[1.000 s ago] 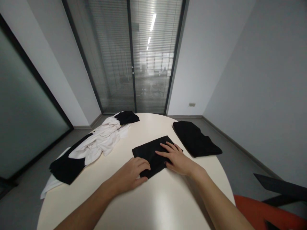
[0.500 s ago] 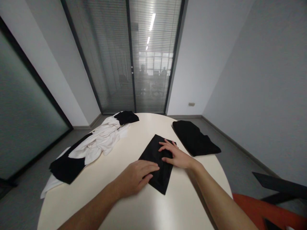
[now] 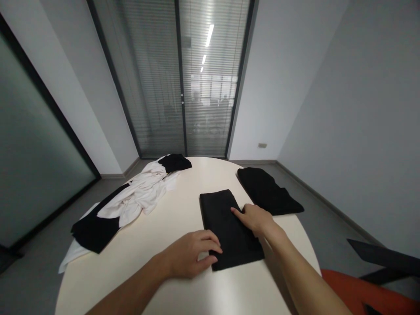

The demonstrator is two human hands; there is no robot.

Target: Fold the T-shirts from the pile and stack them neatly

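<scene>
A folded black garment [image 3: 231,232] lies flat on the pale round table [image 3: 183,210], as a neat rectangle. My left hand [image 3: 193,253] rests at its near left edge, fingertips touching the cloth, with thumb and fingers apart. At the right edge, my right hand [image 3: 257,218] has its thumb on top of the cloth, while the other fingers curl down over the side and are partly hidden. Just beyond the right hand lies a second black garment [image 3: 267,190], loosely folded.
Along the table's left side is a rumpled pile of white cloth [image 3: 141,188] with black pieces [image 3: 98,232], partly overhanging the edge. A red chair [image 3: 357,291] stands at the lower right. Behind the table is a glass partition with blinds [image 3: 210,113].
The garment between my hands has turned from a slanted position to a straighter one and shows a wider face. My right hand has moved from on top of it to its right edge.
</scene>
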